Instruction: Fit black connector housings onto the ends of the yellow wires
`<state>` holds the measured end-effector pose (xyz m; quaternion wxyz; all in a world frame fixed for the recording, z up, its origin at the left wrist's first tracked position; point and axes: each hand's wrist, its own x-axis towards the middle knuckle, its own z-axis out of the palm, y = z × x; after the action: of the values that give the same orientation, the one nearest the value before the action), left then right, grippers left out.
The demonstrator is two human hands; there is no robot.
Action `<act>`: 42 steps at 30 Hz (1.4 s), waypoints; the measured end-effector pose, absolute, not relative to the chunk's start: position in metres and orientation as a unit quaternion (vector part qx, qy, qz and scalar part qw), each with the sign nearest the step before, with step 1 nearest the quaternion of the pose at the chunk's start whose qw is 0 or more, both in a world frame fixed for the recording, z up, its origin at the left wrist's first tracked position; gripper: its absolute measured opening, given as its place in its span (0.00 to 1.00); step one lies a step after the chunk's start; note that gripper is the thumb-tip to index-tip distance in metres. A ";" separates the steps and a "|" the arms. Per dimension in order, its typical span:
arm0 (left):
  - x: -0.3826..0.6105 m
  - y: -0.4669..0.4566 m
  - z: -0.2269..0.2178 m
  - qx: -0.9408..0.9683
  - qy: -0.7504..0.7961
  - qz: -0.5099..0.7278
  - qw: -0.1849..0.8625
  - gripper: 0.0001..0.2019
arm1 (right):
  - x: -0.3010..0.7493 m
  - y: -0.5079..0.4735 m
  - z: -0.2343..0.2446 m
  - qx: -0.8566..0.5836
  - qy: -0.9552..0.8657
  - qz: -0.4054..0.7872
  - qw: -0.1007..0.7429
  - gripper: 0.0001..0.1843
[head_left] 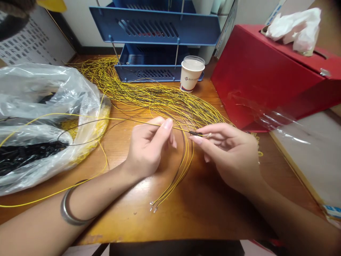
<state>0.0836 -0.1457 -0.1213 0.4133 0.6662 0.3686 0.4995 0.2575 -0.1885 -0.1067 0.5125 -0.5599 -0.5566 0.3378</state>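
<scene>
My left hand (149, 147) is closed, pinching a yellow wire and a black wire (128, 120) between thumb and forefinger. A small black sleeve-like piece (195, 133) sits on the wires, held between the fingertips of my right hand (231, 153). Short wire ends stick out past that piece under my right fingers. Below, several loose wires (183, 167) hang toward me and end in small shiny metal terminals (153, 207). Behind both hands spreads a large bundle of yellow and black wires (160, 94) on the wooden table.
An open clear plastic bag (87, 89) holding black and yellow pieces lies at the left. Blue stacked trays (160, 26) stand at the back, with a paper cup (191, 76) in front. On the right are a red box (247, 71) topped with white tissue (295, 28) and a pale board (306, 149).
</scene>
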 end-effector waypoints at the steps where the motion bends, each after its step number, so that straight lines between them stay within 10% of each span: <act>1: 0.084 -0.145 -0.121 0.677 0.364 0.487 0.414 0.23 | 0.258 -0.189 -0.106 -0.558 -0.557 0.343 0.511 0.06; 42: 0.087 -0.144 -0.119 0.702 0.357 0.426 0.445 0.10 | 0.258 -0.190 -0.114 -0.538 -0.587 0.342 0.498 0.06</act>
<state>0.0875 -0.1442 -0.1187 0.4455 0.7018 0.3567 0.4263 0.2577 -0.1897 -0.1142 0.4984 -0.5385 -0.5869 0.3425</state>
